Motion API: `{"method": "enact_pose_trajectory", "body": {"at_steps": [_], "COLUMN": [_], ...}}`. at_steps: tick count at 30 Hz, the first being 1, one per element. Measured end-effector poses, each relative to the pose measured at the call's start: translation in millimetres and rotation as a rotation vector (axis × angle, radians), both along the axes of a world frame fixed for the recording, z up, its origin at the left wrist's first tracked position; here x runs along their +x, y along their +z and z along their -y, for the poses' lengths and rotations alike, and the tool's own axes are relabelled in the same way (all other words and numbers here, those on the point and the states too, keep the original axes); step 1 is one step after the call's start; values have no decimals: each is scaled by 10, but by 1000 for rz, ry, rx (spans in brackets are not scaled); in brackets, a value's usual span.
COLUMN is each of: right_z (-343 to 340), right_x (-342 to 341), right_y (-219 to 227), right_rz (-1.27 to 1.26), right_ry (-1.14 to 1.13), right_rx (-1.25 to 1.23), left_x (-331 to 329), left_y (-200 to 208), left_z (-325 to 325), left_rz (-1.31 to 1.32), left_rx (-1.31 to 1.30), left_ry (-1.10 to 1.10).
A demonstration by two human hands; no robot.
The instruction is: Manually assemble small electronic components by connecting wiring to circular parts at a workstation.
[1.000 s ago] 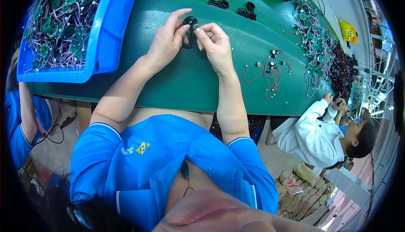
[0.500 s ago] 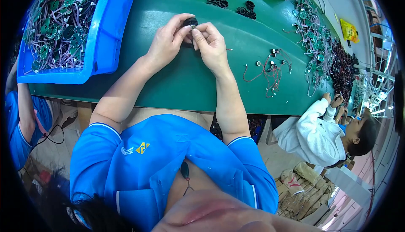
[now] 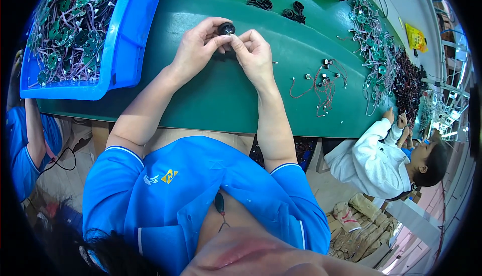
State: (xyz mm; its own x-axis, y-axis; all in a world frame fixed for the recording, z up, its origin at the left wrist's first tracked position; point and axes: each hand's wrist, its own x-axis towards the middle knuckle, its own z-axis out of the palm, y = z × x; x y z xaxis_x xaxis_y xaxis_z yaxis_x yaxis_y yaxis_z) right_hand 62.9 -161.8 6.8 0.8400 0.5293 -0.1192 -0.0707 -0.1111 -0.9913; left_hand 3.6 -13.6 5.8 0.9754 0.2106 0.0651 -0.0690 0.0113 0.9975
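Note:
Over the green table my left hand (image 3: 200,46) is closed, gripping a small round black part (image 3: 226,28) between thumb and fingers. Its flat face is partly hidden by the fingers. Close against it, my right hand (image 3: 254,56) pinches at the part's near edge, where a tiny pale bit shows at the thumb tip; what exactly it holds is too small to tell. The two thumbs almost touch. A short wire end (image 3: 275,62) sticks out beside my right hand.
A blue bin (image 3: 106,70) full of green circuit boards with wires stands left. Black parts (image 3: 293,13) lie at the back. Small round components on red wires (image 3: 324,82) lie to the right, before piled boards (image 3: 374,50). A person in white (image 3: 379,160) works at right, another (image 3: 25,145) at left.
The black part has turned, showing more of its round face between my fingers. My right hand has shifted slightly, its fingertips still at the part's edge.

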Motion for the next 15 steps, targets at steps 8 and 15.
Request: {"method": "enact_pose_trajectory", "body": {"at_steps": [8,15], "right_z": [-24,-45], "right_x": [1,-21], "right_y": [-9,44], "right_rz": [-1,20], "right_ry": [26,89], "right_rx": [73,23], "left_x": [12,19], "left_y": [-19,-46], "left_z": [-8,-42], "left_rz": [14,8], "left_rx": [6,26], "left_ry": [3,56]}}
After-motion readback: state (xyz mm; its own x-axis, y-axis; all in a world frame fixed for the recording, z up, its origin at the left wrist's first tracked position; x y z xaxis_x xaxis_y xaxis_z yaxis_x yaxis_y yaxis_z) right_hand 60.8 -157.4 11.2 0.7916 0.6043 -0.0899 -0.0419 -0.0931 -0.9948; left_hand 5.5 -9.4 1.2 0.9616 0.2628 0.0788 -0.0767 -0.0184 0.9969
